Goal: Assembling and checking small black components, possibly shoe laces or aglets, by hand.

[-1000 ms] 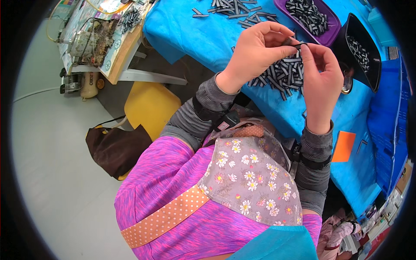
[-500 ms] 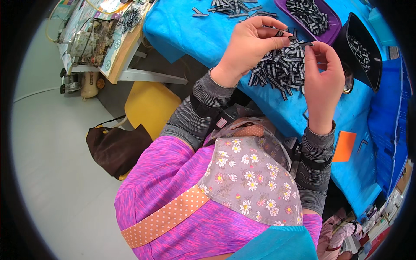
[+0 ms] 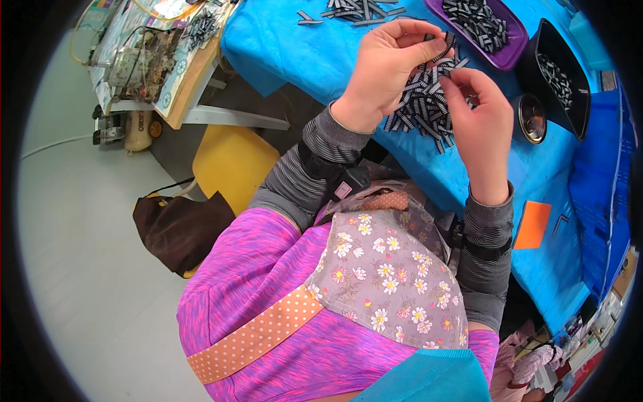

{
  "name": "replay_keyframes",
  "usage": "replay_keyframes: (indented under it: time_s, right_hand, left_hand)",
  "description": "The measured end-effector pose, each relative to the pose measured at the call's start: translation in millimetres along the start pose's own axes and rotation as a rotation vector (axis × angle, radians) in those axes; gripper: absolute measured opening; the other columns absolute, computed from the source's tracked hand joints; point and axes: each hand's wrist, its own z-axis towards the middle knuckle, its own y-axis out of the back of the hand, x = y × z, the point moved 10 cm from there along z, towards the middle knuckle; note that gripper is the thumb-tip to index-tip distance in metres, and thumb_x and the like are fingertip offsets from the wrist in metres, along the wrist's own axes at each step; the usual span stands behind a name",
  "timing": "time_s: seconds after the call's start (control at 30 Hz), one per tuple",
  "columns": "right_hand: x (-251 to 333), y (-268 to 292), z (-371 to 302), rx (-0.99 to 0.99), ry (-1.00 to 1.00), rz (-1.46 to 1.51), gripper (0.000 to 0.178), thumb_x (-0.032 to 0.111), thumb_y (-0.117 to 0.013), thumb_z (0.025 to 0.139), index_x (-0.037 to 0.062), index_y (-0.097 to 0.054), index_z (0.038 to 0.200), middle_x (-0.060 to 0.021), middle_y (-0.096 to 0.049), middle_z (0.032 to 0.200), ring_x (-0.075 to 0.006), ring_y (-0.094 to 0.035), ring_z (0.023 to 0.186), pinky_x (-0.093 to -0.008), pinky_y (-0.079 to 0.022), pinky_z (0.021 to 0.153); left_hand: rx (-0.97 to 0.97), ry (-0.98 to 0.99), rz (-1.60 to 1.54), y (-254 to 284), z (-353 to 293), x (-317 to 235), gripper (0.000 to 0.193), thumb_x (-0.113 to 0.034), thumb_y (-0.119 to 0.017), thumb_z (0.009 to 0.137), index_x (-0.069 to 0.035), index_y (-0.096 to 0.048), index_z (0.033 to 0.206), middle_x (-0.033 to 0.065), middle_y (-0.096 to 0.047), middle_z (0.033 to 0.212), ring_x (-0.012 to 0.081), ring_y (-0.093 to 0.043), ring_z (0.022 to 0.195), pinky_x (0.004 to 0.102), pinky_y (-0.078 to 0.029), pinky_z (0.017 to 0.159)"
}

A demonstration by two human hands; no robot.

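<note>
Above a heap of short black-and-white striped ribbon pieces, both my hands work close together. My left hand pinches a striped ribbon piece between thumb and fingers; it bends in a curve at the fingertips. Just right of and below it, my right hand has thumb and forefinger drawn together over the heap's edge. What lies between those two fingertips is too small to make out. A round shiny metal dish stands right of my right hand.
A purple tray and a black bin hold more pieces at the far right. Another ribbon pile lies at the back of the blue-covered table. An orange card is at right; a yellow stool stands left.
My right hand has moved left and slightly down, toward the heap, uncovering the metal dish. In my left fingers the ribbon piece now shows as a curve.
</note>
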Motion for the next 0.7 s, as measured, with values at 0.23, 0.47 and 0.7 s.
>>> replay_keyframes:
  time_s: [0.23,0.47,0.7]
  right_hand:
    - [-28.2,14.9,-0.1,-0.111,-0.192,0.434,0.014,0.007,-0.068,0.090,-0.0038,-0.066,0.099,-0.0021,-0.067,0.083,-0.0079,-0.062,0.075,-0.0198,-0.048,0.068]
    - [-22.8,19.4,0.4,-0.142,-0.143,0.462,0.015,0.005,-0.066,0.092,-0.0041,-0.064,0.104,-0.0027,-0.066,0.088,-0.0076,-0.062,0.078,-0.0198,-0.049,0.071]
    - [-12.6,21.8,-1.0,-0.108,-0.064,0.191,0.018,0.004,-0.066,0.090,-0.0008,-0.064,0.107,-0.0049,-0.067,0.090,-0.0087,-0.061,0.078,-0.0232,-0.050,0.070]
  left_hand:
    - [0.051,-0.014,0.232,-2.3,1.0,-0.9,0.024,-0.003,-0.065,0.091,0.003,-0.065,0.115,0.0107,-0.071,0.106,0.0169,-0.069,0.095,0.0225,-0.054,0.081]
    - [0.159,0.092,0.482,-5.7,5.8,2.5,0.029,-0.019,-0.058,0.099,0.001,-0.065,0.119,0.0099,-0.069,0.114,0.0163,-0.065,0.107,0.0247,-0.051,0.091]
    - [0.128,-0.093,0.499,10.6,16.1,-20.1,0.031,-0.026,-0.057,0.099,-0.002,-0.067,0.116,0.0093,-0.071,0.109,0.0170,-0.067,0.102,0.0275,-0.052,0.086]
